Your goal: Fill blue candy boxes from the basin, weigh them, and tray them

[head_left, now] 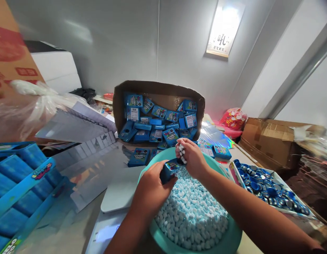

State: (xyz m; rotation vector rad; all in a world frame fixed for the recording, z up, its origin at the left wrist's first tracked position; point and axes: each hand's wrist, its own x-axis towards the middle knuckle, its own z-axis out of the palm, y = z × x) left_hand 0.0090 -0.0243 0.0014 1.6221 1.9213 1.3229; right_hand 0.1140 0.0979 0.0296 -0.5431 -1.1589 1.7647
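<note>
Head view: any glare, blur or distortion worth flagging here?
Head view: the wall sign is blown out; the holographic sheet throws glare; the cardboard box at the frame's left is smeared; wall edges bow; the left hand with its small blue box and the right hand with candies are sharp.

Candies [191,208] in basin [229,241], front centre; left hand [152,187] with small box [170,167] and right hand [191,157] above them; open carton [117,106] of boxes behind basin; tray of caps [234,172] right; display boxes [23,183] left
</note>
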